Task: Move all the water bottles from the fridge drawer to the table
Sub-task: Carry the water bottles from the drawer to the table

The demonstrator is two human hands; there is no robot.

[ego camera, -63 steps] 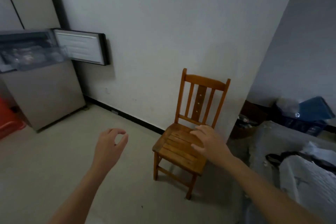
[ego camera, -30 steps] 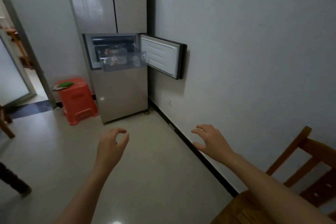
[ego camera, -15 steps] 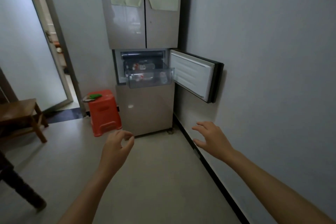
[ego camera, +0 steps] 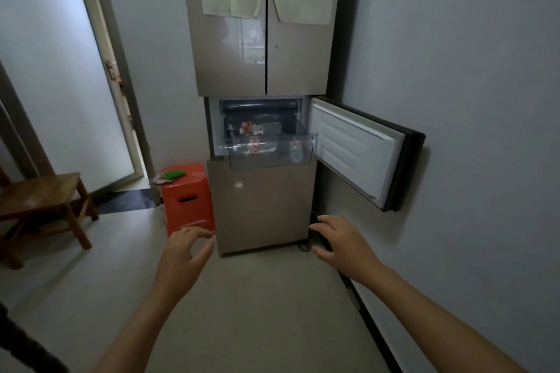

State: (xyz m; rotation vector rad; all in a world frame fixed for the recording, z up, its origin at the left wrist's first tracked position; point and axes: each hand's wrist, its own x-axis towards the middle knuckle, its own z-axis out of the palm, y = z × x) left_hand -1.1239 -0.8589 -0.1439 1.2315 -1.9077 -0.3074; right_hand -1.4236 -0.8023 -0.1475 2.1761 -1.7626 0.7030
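The fridge [ego camera: 260, 63] stands straight ahead against the wall. Its middle door [ego camera: 357, 151] is swung open to the right, and a clear plastic drawer [ego camera: 272, 157] is pulled out. Water bottles [ego camera: 257, 130] with red and white labels lie inside the drawer; how many I cannot tell. My left hand [ego camera: 185, 251] is stretched forward below the drawer with loosely curled fingers and holds nothing. My right hand [ego camera: 342, 242] reaches forward with spread fingers, also holding nothing. Both hands are well short of the fridge.
An orange plastic stool [ego camera: 188, 197] with a green item on top stands left of the fridge. A wooden stool [ego camera: 42, 203] is at the far left, beside an open doorway [ego camera: 127, 118]. The wall [ego camera: 469, 100] runs close on my right.
The view has swung left from a wooden chair to face the fridge, which has come closer and now sits centred. Both hands stay held out in front, holding nothing.
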